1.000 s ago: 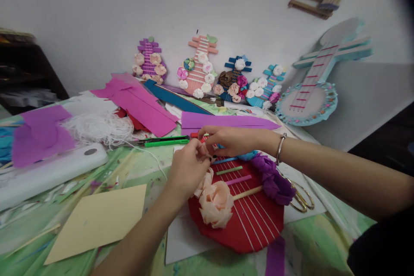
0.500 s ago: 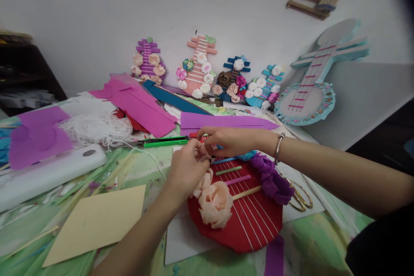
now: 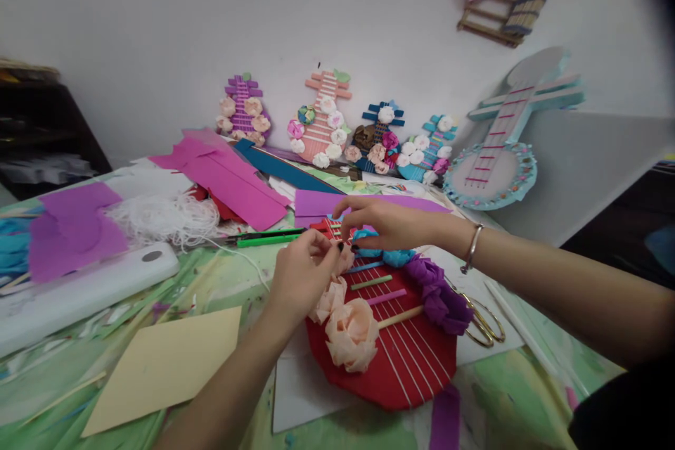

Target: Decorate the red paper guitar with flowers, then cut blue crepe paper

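Observation:
A red lute-shaped craft piece (image 3: 372, 380) with white strings and coloured cross strips lies on a white sheet (image 3: 295, 394). Peach paper flowers (image 3: 352, 335) line its left side, with blue (image 3: 398, 257) and purple (image 3: 440, 299) ones on the right. My left hand (image 3: 303, 273) is closed, thumb and fingers pinching a smaller peach paper flower (image 3: 345, 260) at the piece's upper left edge. Over the neck arches my right hand (image 3: 387, 223), its bent fingers apart and nothing visible in them; the fingertips are close to that flower.
Gold-handled scissors (image 3: 482, 320) lie right of the piece. Leftward are a green cutter (image 3: 268, 238), tangled white string (image 3: 166, 218), a cream paper sheet (image 3: 169, 358) and a white glue-gun-like or plastic block (image 3: 89, 295). Several decorated lutes (image 3: 319, 126) lean on the wall behind.
My right hand's fingers have come apart from the left hand and lifted slightly. The small peach flower under my left fingers now shows more. The view has shifted a little.

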`<state>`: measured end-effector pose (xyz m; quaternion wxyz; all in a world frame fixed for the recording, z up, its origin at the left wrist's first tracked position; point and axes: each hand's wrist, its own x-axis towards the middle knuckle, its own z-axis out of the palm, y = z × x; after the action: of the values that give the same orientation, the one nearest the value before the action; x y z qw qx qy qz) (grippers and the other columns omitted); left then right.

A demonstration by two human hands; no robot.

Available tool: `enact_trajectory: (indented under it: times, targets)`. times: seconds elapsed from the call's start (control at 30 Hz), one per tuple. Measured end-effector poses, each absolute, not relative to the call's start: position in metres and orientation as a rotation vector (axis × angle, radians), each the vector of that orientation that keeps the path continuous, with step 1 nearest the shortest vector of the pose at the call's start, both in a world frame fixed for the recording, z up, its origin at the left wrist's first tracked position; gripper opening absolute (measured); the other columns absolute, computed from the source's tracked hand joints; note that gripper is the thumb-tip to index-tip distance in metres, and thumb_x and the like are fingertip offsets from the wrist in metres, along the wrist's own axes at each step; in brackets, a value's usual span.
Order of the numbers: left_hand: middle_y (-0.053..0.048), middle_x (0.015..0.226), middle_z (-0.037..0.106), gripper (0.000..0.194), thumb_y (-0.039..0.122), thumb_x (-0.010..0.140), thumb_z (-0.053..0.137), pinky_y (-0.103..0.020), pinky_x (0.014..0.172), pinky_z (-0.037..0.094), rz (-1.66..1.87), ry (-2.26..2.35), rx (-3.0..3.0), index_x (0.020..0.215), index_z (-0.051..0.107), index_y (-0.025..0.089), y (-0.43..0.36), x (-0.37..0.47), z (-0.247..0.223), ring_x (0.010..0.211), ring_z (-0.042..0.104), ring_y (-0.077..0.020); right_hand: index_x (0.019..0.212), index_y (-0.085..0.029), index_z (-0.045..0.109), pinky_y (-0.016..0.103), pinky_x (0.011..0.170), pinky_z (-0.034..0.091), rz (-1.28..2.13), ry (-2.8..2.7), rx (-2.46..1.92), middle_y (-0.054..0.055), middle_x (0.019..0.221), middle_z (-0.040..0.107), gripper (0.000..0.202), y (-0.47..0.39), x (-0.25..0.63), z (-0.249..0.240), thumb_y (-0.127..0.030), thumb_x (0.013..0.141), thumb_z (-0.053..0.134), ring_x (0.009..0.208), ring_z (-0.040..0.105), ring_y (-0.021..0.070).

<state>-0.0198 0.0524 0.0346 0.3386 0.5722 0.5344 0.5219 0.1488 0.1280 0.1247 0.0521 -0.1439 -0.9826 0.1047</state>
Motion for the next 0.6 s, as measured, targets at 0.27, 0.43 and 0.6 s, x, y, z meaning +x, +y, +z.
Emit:
enact_trajectory:
  times: [0.27, 0.43, 0.6]
  targets:
    - [-0.002, 0.077, 0.069, 0.015, 0.033, 0.078, 0.055, -0.028, 0.074, 0.045, 1.488, 1.586, 1.45, 0.074, 0.062, 0.019, 0.059, -0.043, 0.043, 0.079, 0.066, -0.0189, 0.078, -0.017, 0.062, 0.024, 0.053, 0.037, 0.067, -2.435, -1.301, 0.0, 0.064, 0.058, 0.01, 0.069, 0.205, 0.168, -0.022, 0.084, 0.058, 0.057, 0.05, 0.0123]
    - [-0.002, 0.076, 0.065, 0.003, 0.019, 0.076, 0.062, -0.031, 0.077, 0.044, 1.322, 1.787, 1.352, 0.073, 0.061, 0.018, 0.069, -0.064, 0.037, 0.081, 0.063, -0.0208, 0.068, -0.016, 0.06, 0.018, 0.041, 0.036, 0.739, -2.404, -1.768, 0.0, 0.057, 0.059, 0.026, -0.001, 0.243, 0.152, -0.031, 0.087, 0.052, 0.046, 0.051, 0.0092]
    - [-0.005, 0.094, 0.065, 0.02, 0.031, 0.09, 0.061, -0.034, 0.073, 0.053, 0.929, 1.691, 1.22, 0.098, 0.062, 0.013, 0.073, -0.067, 0.022, 0.081, 0.063, -0.0163, 0.081, -0.016, 0.058, 0.014, 0.031, 0.029, 1.327, -1.898, -2.005, 0.003, 0.071, 0.068, 0.026, -0.051, 0.252, 0.093, -0.041, 0.084, 0.055, 0.036, 0.047, 0.0045]
